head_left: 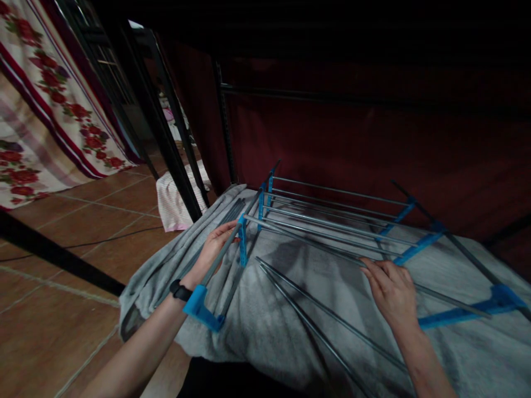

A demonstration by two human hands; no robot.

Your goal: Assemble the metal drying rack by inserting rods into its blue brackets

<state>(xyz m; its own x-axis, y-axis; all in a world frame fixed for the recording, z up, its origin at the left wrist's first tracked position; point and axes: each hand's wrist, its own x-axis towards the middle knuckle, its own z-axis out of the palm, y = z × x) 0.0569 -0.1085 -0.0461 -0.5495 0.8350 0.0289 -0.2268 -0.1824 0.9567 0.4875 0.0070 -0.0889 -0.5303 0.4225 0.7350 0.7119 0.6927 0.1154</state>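
Note:
A rack of grey metal tubes and blue plastic connectors lies on a grey blanket (286, 320). My left hand (213, 249) is closed around a blue connector (243, 246) on the rack's left side; part of its fingers is hidden behind it. My right hand (392, 284) grips a metal tube (307, 239), whose far end meets that connector. The tube's near end extends past my right hand, over a long blue connector (464, 312). Several thin crossbars (332, 214) span the back of the rack. Two loose tubes (315, 326) lie between my arms.
More tubes (224, 221) lie on the blanket at the left. Black metal posts (161, 121) of a frame rise at the left, and a dark red cloth (332, 138) hangs behind. A flowered curtain (53, 94) and a cable (103, 241) are by the tiled floor (41, 326).

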